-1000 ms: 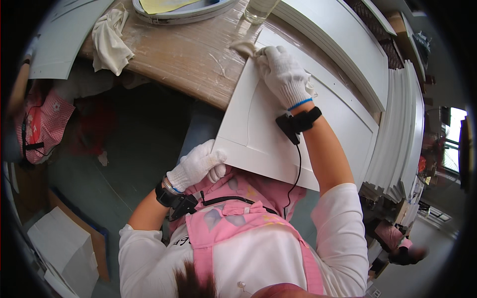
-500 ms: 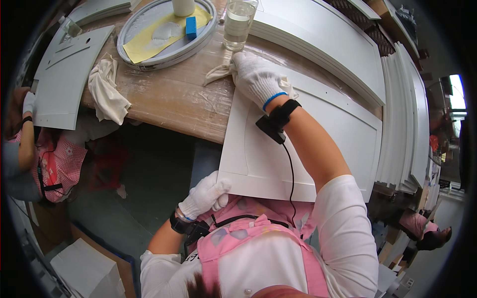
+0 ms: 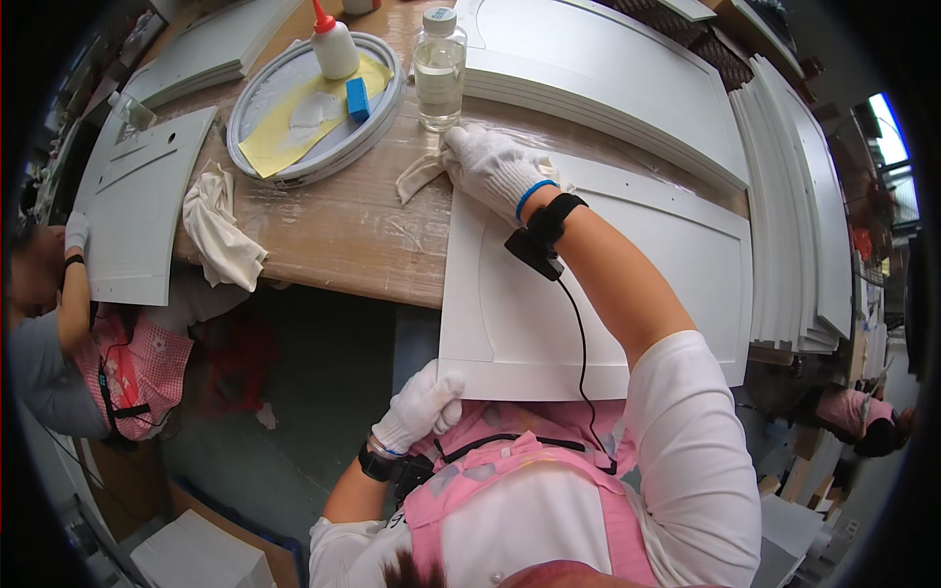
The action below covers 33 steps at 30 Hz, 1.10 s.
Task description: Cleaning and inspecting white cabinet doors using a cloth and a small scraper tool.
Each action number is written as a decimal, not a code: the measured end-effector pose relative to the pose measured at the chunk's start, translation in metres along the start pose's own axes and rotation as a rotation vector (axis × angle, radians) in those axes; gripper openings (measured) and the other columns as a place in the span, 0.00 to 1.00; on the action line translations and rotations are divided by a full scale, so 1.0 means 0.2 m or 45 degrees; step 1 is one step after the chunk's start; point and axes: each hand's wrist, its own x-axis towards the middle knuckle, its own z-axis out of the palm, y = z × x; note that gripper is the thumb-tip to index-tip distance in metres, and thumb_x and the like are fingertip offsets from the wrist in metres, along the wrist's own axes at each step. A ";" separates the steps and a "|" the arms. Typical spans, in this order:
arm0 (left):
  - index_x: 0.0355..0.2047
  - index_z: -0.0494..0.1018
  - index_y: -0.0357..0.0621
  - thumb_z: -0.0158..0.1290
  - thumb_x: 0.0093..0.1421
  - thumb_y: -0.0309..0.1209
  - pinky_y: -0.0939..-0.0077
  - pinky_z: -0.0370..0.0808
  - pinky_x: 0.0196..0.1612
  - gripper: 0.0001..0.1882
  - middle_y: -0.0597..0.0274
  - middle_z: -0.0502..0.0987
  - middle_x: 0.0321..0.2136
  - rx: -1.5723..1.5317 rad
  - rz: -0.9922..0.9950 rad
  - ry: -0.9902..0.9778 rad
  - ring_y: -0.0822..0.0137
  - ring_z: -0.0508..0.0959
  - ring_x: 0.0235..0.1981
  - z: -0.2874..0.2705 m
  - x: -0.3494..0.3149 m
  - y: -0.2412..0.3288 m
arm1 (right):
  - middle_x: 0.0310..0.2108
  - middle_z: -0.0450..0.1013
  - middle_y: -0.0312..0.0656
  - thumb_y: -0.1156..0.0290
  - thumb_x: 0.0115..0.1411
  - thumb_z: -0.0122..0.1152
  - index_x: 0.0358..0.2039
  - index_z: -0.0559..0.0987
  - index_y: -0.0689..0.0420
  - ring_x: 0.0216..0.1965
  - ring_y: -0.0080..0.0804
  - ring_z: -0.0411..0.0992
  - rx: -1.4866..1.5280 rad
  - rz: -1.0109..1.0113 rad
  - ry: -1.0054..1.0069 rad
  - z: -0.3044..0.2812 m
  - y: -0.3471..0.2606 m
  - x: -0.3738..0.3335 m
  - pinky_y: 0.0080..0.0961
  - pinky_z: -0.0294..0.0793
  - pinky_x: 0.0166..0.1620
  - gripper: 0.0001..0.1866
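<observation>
A white panel [image 3: 598,294] with a raised frame lies before me, its near edge reaching my pink apron. My right hand [image 3: 490,167], in a white knit glove, is closed on a cream cloth [image 3: 420,176] at the panel's far left corner. Cloth ends stick out on both sides of the glove. Just beyond it stands a clear bottle [image 3: 439,73] of liquid with a white cap. My left hand [image 3: 420,407], also gloved, is curled at the panel's near left corner; its fingertips and anything in them are hidden.
Left of the bottle, a round grey lid [image 3: 387,98] carries yellow sandpaper [image 3: 270,137], a blue block [image 3: 358,100] and a red-tipped white bottle [image 3: 335,49]. Another cloth [image 3: 221,230] hangs over the table edge. Stacked panels [image 3: 608,73] lie beyond mine. A co-worker [image 3: 69,333] handles a panel at left.
The view has shifted, bringing the bottle tops into sight. My right hand stays on the cloth near the same corner, and my left stays at the near corner.
</observation>
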 end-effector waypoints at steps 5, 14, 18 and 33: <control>0.49 0.68 0.34 0.45 0.71 0.41 0.85 0.63 0.15 0.19 0.70 0.69 0.15 0.033 0.020 0.080 0.80 0.65 0.12 0.02 0.00 -0.01 | 0.51 0.72 0.56 0.58 0.68 0.50 0.49 0.75 0.53 0.53 0.54 0.73 0.031 0.370 0.215 -0.02 0.46 -0.19 0.47 0.74 0.53 0.16; 0.49 0.69 0.36 0.44 0.72 0.40 0.85 0.61 0.13 0.18 0.70 0.68 0.14 -0.031 0.165 0.037 0.80 0.63 0.11 0.03 0.01 -0.01 | 0.48 0.74 0.55 0.56 0.67 0.48 0.50 0.74 0.51 0.51 0.54 0.74 -0.132 0.884 0.359 -0.07 0.93 -0.50 0.48 0.76 0.52 0.18; 0.48 0.69 0.36 0.45 0.72 0.43 0.85 0.60 0.13 0.20 0.71 0.67 0.13 0.029 0.078 0.072 0.81 0.62 0.10 0.03 -0.02 0.01 | 0.47 0.74 0.55 0.61 0.66 0.52 0.47 0.76 0.54 0.50 0.55 0.74 -0.041 0.555 0.140 -0.05 0.39 -0.17 0.45 0.74 0.53 0.14; 0.49 0.70 0.42 0.48 0.70 0.46 0.85 0.61 0.15 0.20 0.73 0.66 0.16 0.000 -0.037 -0.084 0.82 0.63 0.14 -0.03 0.01 0.01 | 0.54 0.74 0.48 0.63 0.65 0.51 0.52 0.79 0.50 0.55 0.50 0.74 -0.164 0.378 -0.074 -0.11 0.12 0.08 0.47 0.76 0.53 0.17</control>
